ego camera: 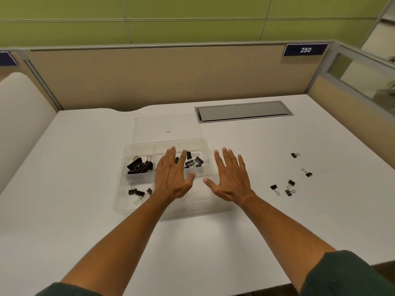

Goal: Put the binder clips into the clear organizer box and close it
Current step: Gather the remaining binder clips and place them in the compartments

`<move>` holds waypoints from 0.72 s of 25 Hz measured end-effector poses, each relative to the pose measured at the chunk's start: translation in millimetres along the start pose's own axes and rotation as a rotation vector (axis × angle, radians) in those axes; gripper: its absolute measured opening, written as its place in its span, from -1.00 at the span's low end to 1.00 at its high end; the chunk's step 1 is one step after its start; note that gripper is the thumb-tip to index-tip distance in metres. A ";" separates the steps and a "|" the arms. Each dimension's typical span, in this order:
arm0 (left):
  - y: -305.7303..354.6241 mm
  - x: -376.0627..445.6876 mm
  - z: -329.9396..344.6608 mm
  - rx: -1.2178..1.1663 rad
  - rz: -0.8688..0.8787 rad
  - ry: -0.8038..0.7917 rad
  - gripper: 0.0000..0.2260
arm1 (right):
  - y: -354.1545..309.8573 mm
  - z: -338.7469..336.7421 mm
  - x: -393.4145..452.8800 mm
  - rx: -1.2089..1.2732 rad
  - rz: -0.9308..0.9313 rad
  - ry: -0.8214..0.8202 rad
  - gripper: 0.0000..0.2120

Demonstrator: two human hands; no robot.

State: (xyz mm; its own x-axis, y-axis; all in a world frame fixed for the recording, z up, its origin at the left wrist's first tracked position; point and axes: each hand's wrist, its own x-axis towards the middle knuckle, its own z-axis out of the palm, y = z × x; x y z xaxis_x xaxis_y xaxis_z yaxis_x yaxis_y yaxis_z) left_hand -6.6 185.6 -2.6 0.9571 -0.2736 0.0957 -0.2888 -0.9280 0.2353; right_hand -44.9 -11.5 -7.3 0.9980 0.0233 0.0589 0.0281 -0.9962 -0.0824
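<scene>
Head view: both hands, left hand (173, 178) and right hand (232, 178), hover empty with fingers (224, 155) spread by the open box (128, 201). Next, grab the five clips (288, 184) lying right on the desk (85, 231).

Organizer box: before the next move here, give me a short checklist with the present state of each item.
1. Organizer box lid open: ok.
2. All binder clips boxed: not ok; five loose clips lie on the desk to the right.
3. Left hand empty: ok, spread flat over the box.
4. Right hand empty: ok, open beside the box.
5. Compartment space left: ok, some look empty.
</scene>
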 end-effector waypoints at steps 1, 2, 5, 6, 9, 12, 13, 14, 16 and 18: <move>11.8 1.9 3.0 -0.003 0.012 -0.009 -0.25 | 11.4 -1.3 -2.2 0.002 0.012 0.004 -0.08; 23.3 3.3 6.8 -0.011 0.023 -0.018 -0.25 | 22.3 -2.1 -4.9 0.010 0.026 0.003 -0.08; 59.6 7.0 18.7 -0.019 0.058 -0.046 -0.25 | 55.7 -3.6 -16.1 0.050 0.071 0.018 -0.09; 72.1 8.2 22.7 -0.020 0.072 -0.054 -0.25 | 67.1 -4.0 -20.7 0.058 0.086 0.021 -0.09; 108.2 10.2 35.1 -0.025 0.124 -0.069 -0.26 | 101.5 -4.9 -35.1 0.055 0.142 0.004 -0.09; 140.3 9.6 49.5 -0.011 0.168 -0.111 -0.26 | 132.2 -3.4 -49.6 0.047 0.191 -0.008 -0.08; 147.0 8.2 53.3 -0.005 0.177 -0.125 -0.26 | 138.7 -2.4 -52.4 0.046 0.200 -0.016 -0.08; 157.0 7.2 57.6 0.006 0.189 -0.135 -0.26 | 148.0 -1.2 -56.6 0.050 0.211 -0.019 -0.08; 175.7 7.4 64.5 0.031 0.219 -0.134 -0.29 | 163.4 0.7 -63.3 0.066 0.227 -0.002 -0.08; 196.8 9.4 70.0 0.025 0.245 -0.125 -0.32 | 179.4 2.0 -69.1 0.073 0.246 0.002 -0.07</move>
State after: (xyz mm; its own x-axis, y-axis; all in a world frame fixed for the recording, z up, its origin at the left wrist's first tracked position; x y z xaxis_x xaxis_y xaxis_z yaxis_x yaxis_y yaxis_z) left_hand -52.7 -17.2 -23.1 0.8550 -0.5180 0.0263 -0.5125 -0.8360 0.1960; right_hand -108.6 -191.7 -28.2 0.9753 -0.2191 0.0297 -0.2113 -0.9631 -0.1665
